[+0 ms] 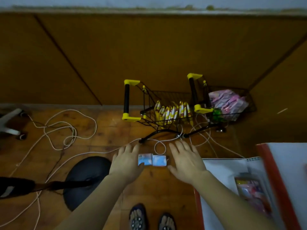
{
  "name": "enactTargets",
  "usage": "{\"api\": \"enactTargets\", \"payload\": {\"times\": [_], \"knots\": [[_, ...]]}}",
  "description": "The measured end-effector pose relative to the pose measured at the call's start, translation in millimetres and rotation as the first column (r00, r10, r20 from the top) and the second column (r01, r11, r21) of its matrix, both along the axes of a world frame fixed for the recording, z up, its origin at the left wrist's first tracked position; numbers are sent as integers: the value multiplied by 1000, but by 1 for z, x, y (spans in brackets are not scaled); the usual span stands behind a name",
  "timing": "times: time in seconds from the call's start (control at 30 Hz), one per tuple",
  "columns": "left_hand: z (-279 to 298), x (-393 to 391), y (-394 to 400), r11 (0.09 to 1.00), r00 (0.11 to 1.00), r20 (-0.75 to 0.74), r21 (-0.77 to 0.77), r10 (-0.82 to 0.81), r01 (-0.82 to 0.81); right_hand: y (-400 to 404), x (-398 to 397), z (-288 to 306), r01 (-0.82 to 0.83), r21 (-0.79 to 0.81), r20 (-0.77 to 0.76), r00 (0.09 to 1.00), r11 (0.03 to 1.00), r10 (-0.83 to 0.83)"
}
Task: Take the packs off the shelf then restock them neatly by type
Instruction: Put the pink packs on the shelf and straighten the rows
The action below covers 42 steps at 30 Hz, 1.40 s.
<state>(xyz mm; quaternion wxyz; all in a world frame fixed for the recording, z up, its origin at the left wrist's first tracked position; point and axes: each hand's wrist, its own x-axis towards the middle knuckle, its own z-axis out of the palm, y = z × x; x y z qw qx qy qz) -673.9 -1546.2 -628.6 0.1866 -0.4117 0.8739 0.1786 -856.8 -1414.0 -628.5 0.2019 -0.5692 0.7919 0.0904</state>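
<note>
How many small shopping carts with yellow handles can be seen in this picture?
2. The left cart stands on the floor near the wall and holds yellow and white packs. The right cart stands close beside it and holds pink packs.

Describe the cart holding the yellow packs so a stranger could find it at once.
Start at the brown wall; two small black wire carts with yellow handles stand on the floor against it. The left cart is the one, with upright yellow-and-white packs in a row, whereas the right cart holds pink packs.
</note>
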Motion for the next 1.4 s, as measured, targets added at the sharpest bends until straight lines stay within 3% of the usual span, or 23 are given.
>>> {"api": "enactTargets", "payload": {"times": [0.17, 0.47, 0.63, 0.8, 0.9, 1.03, 1.4], "knots": [[-163, -3, -20, 999, 997, 71, 39, -24, 21, -25, -5, -163, 11, 93, 32, 999, 996, -14], [-427, -4, -33, 997, 994, 101, 60, -50, 44, -42, 6, -424, 22, 115, 45, 999, 993, -27], [-520, -19, -44, 993, 987, 109, 31, -120, 117, -48, 2, -511, 54, 132, 60, 996, 990, -62], [-554, -31, -45, 981, 975, 103, 4, -196, 196, -54, -1, -544, 49, 81, 70, 996, 996, -55], [-535, -30, -48, 976, 974, 58, 19, -219, 219, -52, -4, -525, 60, 36, 99, 993, 998, -63], [-453, -23, -48, 979, 985, -12, 108, -171, 171, -43, -7, -436, 75, -18, 107, 992, 997, -73], [-32, -40, -39, 945, 948, -66, 80, -312, 317, -24, -20, -30, -9, -90, 48, 999, 996, 14]]}}
